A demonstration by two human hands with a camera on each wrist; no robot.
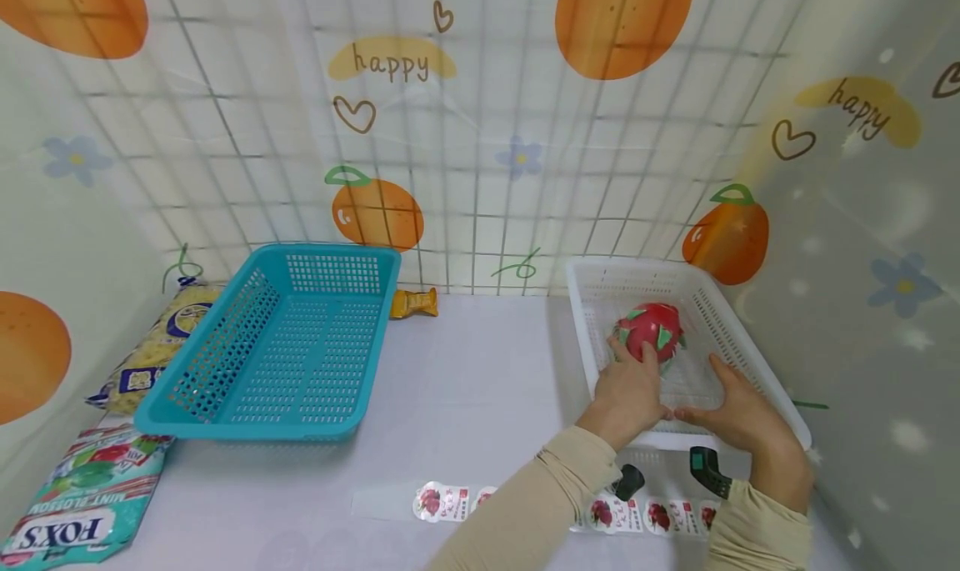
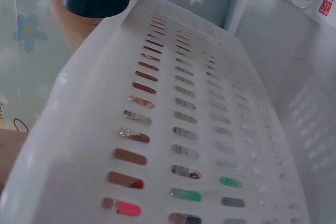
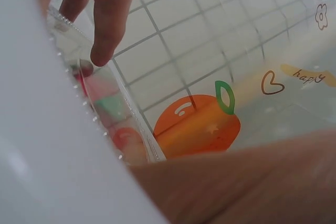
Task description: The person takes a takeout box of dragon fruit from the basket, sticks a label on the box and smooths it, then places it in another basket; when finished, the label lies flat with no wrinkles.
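Inside the white basket, the left hand covers the near part of the red fruit; in front of that basket, a sleeve hides part of the sticker strip, its print too small to read; well left of it, a teal basket partly hides a yellow bag; beyond, the picture's edge cuts off a mint-green bag.
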